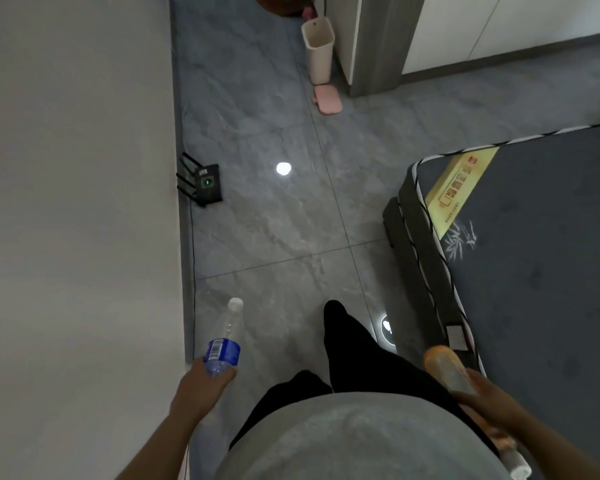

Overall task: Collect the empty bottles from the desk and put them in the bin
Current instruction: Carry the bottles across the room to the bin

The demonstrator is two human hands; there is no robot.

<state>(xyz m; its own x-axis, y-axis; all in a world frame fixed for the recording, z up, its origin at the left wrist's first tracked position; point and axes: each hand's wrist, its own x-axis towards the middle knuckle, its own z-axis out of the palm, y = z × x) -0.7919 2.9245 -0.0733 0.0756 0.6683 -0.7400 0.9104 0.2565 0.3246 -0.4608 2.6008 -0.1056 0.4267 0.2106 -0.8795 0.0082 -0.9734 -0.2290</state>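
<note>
My left hand grips a clear plastic water bottle with a blue label and white cap, pointing forward over the floor. My right hand holds an orange-tinted bottle near the bed's edge. Another clear bottle with a white cap shows below that wrist. A cream bin stands open far ahead on the grey tiled floor, against a cabinet corner. Both hands are far from it.
A white wall runs along the left. A black router sits on the floor by the wall. A dark mattress with a yellow label fills the right. A pink flat item lies in front of the bin.
</note>
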